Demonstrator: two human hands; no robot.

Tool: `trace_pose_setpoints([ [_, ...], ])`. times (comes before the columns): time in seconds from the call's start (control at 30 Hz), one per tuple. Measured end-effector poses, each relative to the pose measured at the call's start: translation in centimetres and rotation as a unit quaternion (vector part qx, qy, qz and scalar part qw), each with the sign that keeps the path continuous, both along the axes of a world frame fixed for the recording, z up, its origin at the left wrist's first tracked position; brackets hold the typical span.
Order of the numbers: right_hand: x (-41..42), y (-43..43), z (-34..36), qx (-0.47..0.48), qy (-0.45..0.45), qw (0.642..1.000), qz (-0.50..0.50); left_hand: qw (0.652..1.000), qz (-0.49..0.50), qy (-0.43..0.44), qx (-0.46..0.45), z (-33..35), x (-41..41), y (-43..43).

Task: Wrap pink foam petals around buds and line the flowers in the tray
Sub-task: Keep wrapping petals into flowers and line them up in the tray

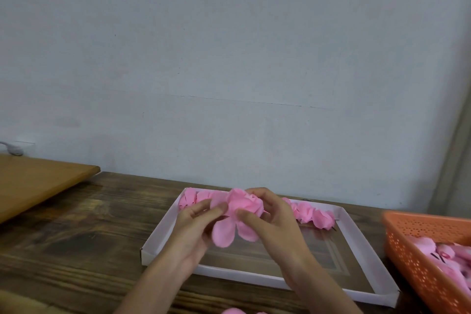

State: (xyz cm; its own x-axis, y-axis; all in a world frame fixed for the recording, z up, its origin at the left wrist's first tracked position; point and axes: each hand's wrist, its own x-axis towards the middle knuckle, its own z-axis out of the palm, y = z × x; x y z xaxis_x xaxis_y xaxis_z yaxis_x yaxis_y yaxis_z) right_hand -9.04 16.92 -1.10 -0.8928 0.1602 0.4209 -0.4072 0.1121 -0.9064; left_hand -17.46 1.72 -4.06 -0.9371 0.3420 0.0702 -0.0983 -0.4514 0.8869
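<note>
Above the white tray (pixel 356 237) I hold a pink foam flower (pixel 242 208) between both hands. My left hand (pixel 193 227) pinches its left side, fingers curled on the petals. My right hand (pixel 270 219) grips the bud from the right, thumb pressed on a petal. Two loose petals hang down below the bud. A row of finished pink flowers (pixel 313 214) lines the tray's far edge, partly hidden behind my hands.
An orange perforated basket (pixel 413 245) with pink foam pieces (pixel 443 255) stands at the right. A light wooden board (pixel 38 181) lies at the far left on the dark wooden table (pixel 89 232). More pink foam (pixel 234 311) shows at the bottom edge. A wall rises close behind.
</note>
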Motion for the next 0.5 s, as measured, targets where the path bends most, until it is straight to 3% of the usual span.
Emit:
trace_pose_setpoints([
  [0.3,-0.14,-0.41,-0.39,0.092,0.02,0.995,-0.014,0.993,0.1,0.048,0.032,-0.16,0.45,0.55],
  [0.5,-0.03,-0.33,-0.22,0.103,0.004,0.994,-0.032,0.997,0.066,0.022,0.033,0.23,1.04,0.55],
])
